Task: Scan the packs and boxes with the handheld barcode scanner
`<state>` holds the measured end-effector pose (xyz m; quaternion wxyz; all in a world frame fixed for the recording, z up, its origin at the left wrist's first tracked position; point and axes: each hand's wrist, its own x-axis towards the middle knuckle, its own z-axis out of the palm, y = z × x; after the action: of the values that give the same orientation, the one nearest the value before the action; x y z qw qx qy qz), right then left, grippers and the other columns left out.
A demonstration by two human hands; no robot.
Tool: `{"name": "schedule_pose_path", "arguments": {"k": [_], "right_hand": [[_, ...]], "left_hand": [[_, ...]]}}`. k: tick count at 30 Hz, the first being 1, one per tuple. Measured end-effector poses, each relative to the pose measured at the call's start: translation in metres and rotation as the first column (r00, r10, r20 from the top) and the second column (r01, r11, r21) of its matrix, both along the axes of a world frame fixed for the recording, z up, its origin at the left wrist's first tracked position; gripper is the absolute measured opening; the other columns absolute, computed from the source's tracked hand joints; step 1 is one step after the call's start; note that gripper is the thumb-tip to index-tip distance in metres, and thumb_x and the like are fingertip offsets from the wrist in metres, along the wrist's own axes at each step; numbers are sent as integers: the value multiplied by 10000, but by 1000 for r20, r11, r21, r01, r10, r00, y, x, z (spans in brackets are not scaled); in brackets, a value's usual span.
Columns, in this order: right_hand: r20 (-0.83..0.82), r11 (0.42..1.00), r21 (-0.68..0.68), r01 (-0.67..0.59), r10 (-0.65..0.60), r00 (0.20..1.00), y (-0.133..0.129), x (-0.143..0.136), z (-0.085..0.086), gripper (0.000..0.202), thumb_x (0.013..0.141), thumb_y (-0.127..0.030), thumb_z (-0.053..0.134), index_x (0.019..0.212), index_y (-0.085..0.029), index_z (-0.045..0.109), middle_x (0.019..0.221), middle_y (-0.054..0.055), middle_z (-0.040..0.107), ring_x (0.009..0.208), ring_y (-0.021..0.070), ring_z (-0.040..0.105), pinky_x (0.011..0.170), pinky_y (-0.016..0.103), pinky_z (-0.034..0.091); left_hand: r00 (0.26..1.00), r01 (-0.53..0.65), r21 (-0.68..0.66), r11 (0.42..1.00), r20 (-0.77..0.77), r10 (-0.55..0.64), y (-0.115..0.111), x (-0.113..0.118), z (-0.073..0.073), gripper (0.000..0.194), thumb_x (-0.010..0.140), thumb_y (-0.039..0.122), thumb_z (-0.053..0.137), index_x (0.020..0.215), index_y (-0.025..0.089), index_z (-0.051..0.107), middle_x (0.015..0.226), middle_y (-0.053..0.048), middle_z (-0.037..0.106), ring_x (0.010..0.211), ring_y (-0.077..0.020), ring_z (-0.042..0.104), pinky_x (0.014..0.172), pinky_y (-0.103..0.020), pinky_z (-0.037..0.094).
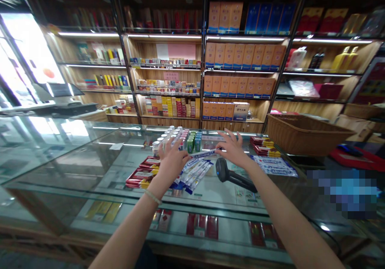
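A long, narrow blue-and-white packet (204, 154) is stretched between my hands above the glass counter. My right hand (233, 149) pinches its right end between thumb and forefinger, the other fingers raised. At its left end are the thumb and forefinger of my left hand (172, 160), which appear to grip it while the other fingers spread upward. Similar long packets (197, 174) lie fanned out just below. Red-and-yellow packets (141, 174) are stacked beside my left hand, partly hidden by it. A black handheld scanner (222, 170) lies below my right hand.
Behind my hands stand rows of small white-capped containers (171, 132) and green ones (191, 143). To the right are more blue-and-white packets (273, 166), red-and-yellow packets (264, 145) and a brown basket (306, 134). Stocked shelves (168, 93) line the wall.
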<state>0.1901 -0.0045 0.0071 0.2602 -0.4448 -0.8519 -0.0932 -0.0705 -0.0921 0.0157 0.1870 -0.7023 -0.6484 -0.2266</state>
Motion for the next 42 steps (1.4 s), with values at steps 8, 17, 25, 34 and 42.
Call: {"name": "schedule_pose_path", "arguments": {"k": [8, 17, 25, 34, 42], "right_hand": [[-29, 994, 71, 79, -77, 997, 6, 25, -8, 251, 987, -462, 561, 994, -322, 770, 1653, 27, 365, 1558, 354, 168, 1206, 694, 68], [-76, 969, 212, 127, -113, 991, 12, 46, -16, 238, 1000, -399, 542, 992, -297, 756, 1615, 61, 407, 1542, 352, 195, 1203, 699, 83], [-173, 960, 202, 195, -161, 972, 31, 63, -22, 219, 992, -395, 557, 986, -299, 753, 1608, 60, 412, 1535, 356, 209, 1190, 714, 129], [-208, 956, 200, 216, -174, 962, 40, 68, -48, 231, 995, -400, 549, 951, -306, 755, 1581, 58, 441, 1523, 340, 228, 1185, 691, 140], [-264, 963, 139, 233, -190, 946, 32, 65, -45, 270, 994, -393, 514, 913, -302, 754, 1562, 42, 462, 1507, 329, 257, 1186, 656, 168]], "left_hand": [[999, 13, 132, 991, -35, -8, 25, 19, -11, 185, 932, 372, 638, 840, 306, 784, 1622, -17, 453, 1531, -381, 275, 1187, -721, 120], [996, 83, 206, 975, -36, -77, 52, 45, -13, 169, 940, 325, 618, 864, 286, 764, 1567, -57, 524, 1517, -381, 317, 1189, -728, 132], [991, 133, 271, 953, -41, -127, 87, 64, -7, 161, 947, 291, 591, 888, 262, 738, 1577, -77, 512, 1489, -396, 359, 1170, -749, 157], [986, 166, 305, 938, -54, -156, 102, 70, -30, 114, 934, 281, 613, 898, 237, 712, 1549, -101, 539, 1470, -394, 391, 1174, -731, 167], [975, 220, 348, 911, -56, -214, 95, 68, -38, 164, 927, 304, 633, 1069, 270, 707, 1569, -105, 512, 1478, -359, 390, 1218, -666, 120]]}}
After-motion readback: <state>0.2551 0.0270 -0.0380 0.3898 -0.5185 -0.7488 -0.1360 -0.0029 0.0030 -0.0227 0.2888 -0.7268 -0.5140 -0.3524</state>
